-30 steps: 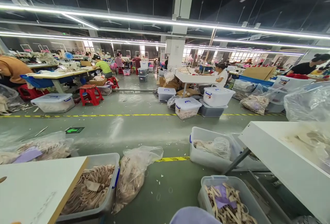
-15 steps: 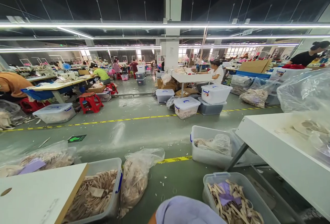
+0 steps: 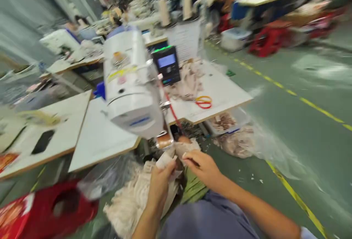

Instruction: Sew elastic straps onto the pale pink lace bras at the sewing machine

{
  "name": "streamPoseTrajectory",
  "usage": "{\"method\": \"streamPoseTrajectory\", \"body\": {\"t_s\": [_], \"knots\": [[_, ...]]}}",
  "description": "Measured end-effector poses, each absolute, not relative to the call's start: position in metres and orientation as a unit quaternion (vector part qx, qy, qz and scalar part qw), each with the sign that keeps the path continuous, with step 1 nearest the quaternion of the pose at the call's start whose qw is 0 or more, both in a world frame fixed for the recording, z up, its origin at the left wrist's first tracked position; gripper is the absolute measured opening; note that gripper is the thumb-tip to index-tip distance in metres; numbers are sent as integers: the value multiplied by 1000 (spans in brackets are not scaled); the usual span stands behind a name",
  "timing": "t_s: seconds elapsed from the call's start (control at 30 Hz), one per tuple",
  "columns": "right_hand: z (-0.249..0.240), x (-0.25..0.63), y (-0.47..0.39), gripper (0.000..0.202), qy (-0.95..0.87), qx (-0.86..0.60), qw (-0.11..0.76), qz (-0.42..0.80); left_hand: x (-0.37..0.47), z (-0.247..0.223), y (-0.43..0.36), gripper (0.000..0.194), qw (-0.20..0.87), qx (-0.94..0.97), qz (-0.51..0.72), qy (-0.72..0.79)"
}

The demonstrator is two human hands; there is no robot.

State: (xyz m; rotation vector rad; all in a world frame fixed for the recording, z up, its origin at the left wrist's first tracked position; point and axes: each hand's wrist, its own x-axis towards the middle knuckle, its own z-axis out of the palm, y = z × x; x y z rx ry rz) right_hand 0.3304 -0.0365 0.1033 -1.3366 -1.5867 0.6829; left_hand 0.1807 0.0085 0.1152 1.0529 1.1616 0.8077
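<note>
My left hand (image 3: 161, 180) is closed on a cream fabric piece (image 3: 165, 159), just below the front end of a white sewing machine (image 3: 129, 85). To its right, my right hand (image 3: 202, 167) pinches the beige part of the fabric (image 3: 188, 147), with fingers bent. Motion blur hides the exact grip and whether this is one piece or two. Below my left hand hangs a bundle of cream fabric strips (image 3: 129, 202). Red-and-orange-handled scissors (image 3: 203, 102) lie on the white worktable (image 3: 225, 88) beside more beige strips (image 3: 189, 79).
A control box with a lit screen (image 3: 166, 65) stands beside the machine. At lower left is a red stool (image 3: 79, 209); a dark phone-like slab (image 3: 43, 142) lies on the left table. A bin of strips (image 3: 222, 121) and a plastic bag (image 3: 236, 142) sit on the floor at right.
My view has swung left and down from the aisle to the sewing machine. Both hands, out of sight before, now show with the fabric in them.
</note>
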Motion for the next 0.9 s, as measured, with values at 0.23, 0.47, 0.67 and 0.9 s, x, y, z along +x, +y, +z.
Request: {"method": "streamPoseTrajectory", "body": {"t_s": [0.23,0.47,0.67,0.9], "knots": [[99,316,-32,11,-643,-539,476,261,156,107,-3,45,663,370,391,520],[95,313,-20,16,-671,-513,478,240,156,107,3,34,636,423,400,507],[95,309,-16,13,-668,-550,441,238,161,103,3,24,694,370,402,469],[95,313,-12,13,-642,-573,413,297,159,100,3,27,651,446,372,489]]}}
